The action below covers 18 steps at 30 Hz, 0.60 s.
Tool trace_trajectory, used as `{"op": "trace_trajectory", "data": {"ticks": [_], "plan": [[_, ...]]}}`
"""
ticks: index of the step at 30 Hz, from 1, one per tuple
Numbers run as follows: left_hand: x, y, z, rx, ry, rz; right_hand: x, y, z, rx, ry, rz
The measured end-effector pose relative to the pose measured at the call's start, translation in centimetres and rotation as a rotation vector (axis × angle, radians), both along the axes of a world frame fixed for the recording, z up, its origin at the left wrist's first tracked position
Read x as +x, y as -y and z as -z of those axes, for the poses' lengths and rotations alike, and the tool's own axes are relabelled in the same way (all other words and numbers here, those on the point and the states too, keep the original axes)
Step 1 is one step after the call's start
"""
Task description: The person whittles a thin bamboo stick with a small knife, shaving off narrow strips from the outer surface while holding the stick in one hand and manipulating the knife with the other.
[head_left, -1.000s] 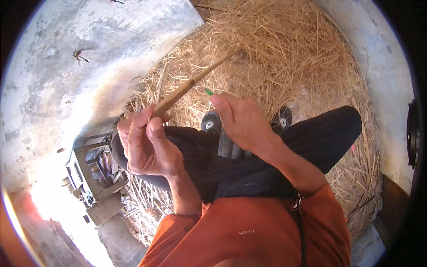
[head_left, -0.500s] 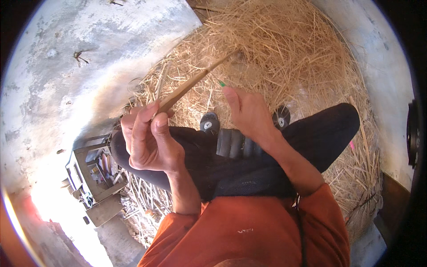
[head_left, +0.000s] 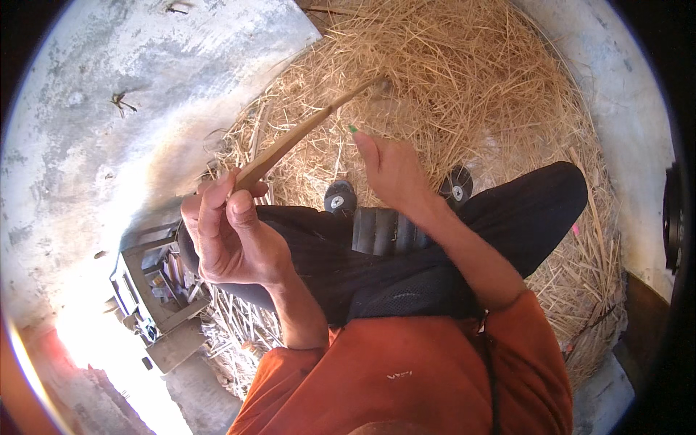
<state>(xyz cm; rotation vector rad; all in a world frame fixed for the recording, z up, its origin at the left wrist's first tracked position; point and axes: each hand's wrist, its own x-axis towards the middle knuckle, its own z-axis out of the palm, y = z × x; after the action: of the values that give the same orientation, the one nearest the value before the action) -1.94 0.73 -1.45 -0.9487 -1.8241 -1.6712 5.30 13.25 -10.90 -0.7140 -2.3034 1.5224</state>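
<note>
A long, tapered tan wooden stick [head_left: 290, 141] slants up and away to the right, its thick end pinched between the thumb and fingers of my left hand [head_left: 235, 232]. A darker band crosses it partway along, and its thin far end lies over the straw. To the right of the stick, apart from it, my right hand [head_left: 395, 174] is closed with the thumb pointing forward. A small green-tipped thing [head_left: 352, 128] pokes out past that thumb; the rest is hidden in the fist, so its kind cannot be told.
Loose straw [head_left: 464, 80] covers the floor ahead and around my crossed legs. Beside my left knee stands an open box [head_left: 156, 290] with small items inside. A pale, stained wall [head_left: 94, 152] rises at left. Dark shoes [head_left: 339, 197] and a black padded object [head_left: 380, 232] lie in front.
Both hands have shifted slightly to the left, the left one with the stick in it. Each hand keeps its grip.
</note>
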Motion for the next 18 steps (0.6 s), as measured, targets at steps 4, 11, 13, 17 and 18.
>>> {"op": "trace_trajectory", "data": {"ticks": [4, 11, 13, 17, 18], "plan": [[0.0, 0.5, 0.0, -0.054, -0.016, -0.018, -0.2, 0.3, -0.9, 0.008, -0.027, 0.004], [0.1, 0.3, 0.2, -0.025, 0.037, -0.023, -0.1, -2.1, 3.2, 0.052, 0.223, 0.034], [0.2, 0.6, 0.4, -0.009, 0.044, -0.018, -0.2, -1.2, 2.3, 0.067, 0.149, 0.057], [-0.1, 0.7, 0.2, -0.038, 0.026, -0.023, -1.1, -2.7, 4.8, 0.199, 0.324, 0.018], [-0.1, 0.9, 0.3, -0.036, 0.027, -0.022, -0.9, -4.4, 5.1, 0.220, 0.488, 0.009]]}}
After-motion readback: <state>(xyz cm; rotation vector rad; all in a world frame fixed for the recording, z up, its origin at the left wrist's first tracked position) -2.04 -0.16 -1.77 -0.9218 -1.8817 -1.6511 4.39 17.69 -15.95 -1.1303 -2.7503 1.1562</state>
